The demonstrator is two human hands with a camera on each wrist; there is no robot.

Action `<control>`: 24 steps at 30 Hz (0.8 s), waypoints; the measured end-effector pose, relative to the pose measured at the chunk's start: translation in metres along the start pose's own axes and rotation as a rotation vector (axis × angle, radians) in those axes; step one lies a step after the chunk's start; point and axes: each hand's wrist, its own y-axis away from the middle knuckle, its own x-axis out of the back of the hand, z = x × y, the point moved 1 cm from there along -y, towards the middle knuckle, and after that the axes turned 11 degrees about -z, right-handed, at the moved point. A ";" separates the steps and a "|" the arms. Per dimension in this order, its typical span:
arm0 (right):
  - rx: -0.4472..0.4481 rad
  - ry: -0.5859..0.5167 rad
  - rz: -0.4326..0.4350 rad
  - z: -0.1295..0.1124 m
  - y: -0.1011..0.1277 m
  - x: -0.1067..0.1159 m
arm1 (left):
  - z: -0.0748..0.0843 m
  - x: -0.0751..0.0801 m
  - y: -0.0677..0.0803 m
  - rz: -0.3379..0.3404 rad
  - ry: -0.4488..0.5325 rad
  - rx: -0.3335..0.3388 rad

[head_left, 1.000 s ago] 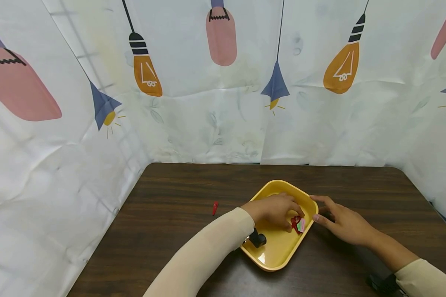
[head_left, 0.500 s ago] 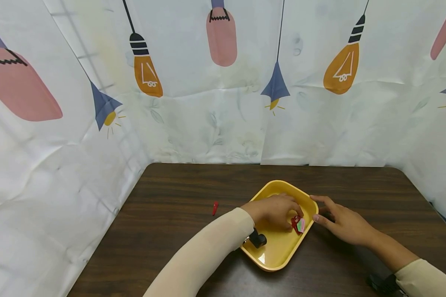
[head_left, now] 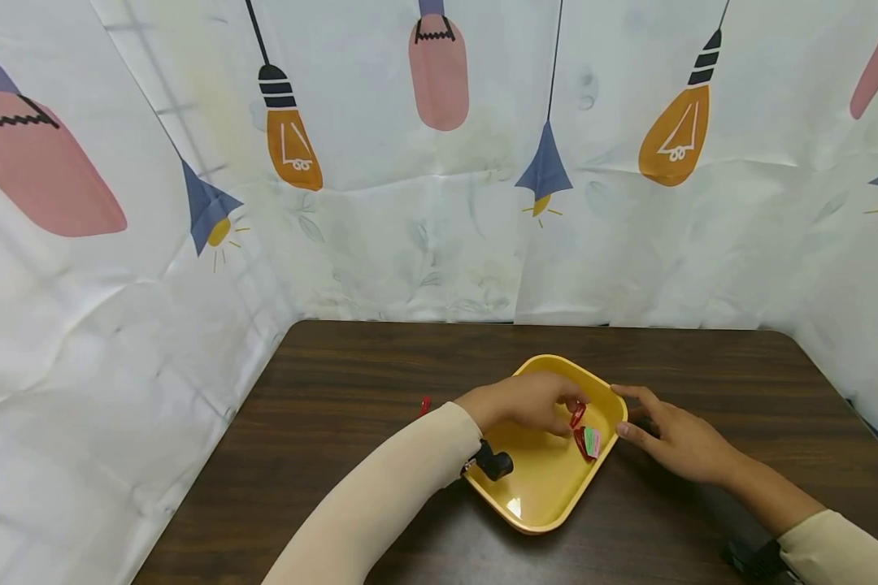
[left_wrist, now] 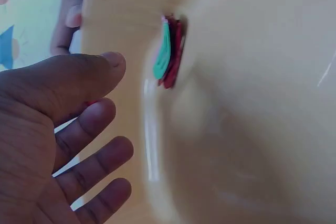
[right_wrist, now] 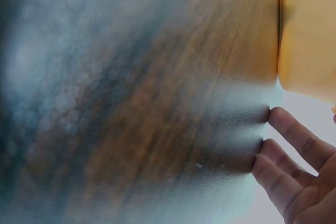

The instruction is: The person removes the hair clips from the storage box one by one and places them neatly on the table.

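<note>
Hands meet at a yellow tray [head_left: 537, 496] low and right of centre in the head view, on a dark wooden table [head_left: 351, 366]. The left hand [head_left: 527, 402] hovers over the tray's upper half and pinches a small red clip [head_left: 576, 414] between thumb and fingertips. Just below it, against the tray's right wall, lies a little pile of clips [head_left: 588, 443], red with green and pink on top. The right hand [head_left: 673, 439] rests flat on the table at the tray's right rim, fingers straight, thumb touching the rim.

From the left wrist view the pile [left_wrist: 169, 56] shows edge-on, green over red, with a bare yellow floor below it; the left hand's fingers [left_wrist: 94, 161] look loosely spread there, and only a sliver of red shows behind the thumb. The right hand's fingertips appear in the upper left of that frame, beyond the rim. The right wrist view is blurred: wood grain, the tray's corner [right_wrist: 307, 35] in the upper right, and straight fingers [right_wrist: 294, 135] at lower right.

Only the head view shows another red clip [head_left: 424, 405] on the table, left of the left wrist. Bare table lies left of the tray and above it in the frame; printed curtains [head_left: 190, 244] close it in at the back and both sides.
</note>
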 end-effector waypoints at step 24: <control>0.011 0.001 0.007 0.000 0.000 0.001 | -0.024 0.021 0.059 0.245 0.115 0.046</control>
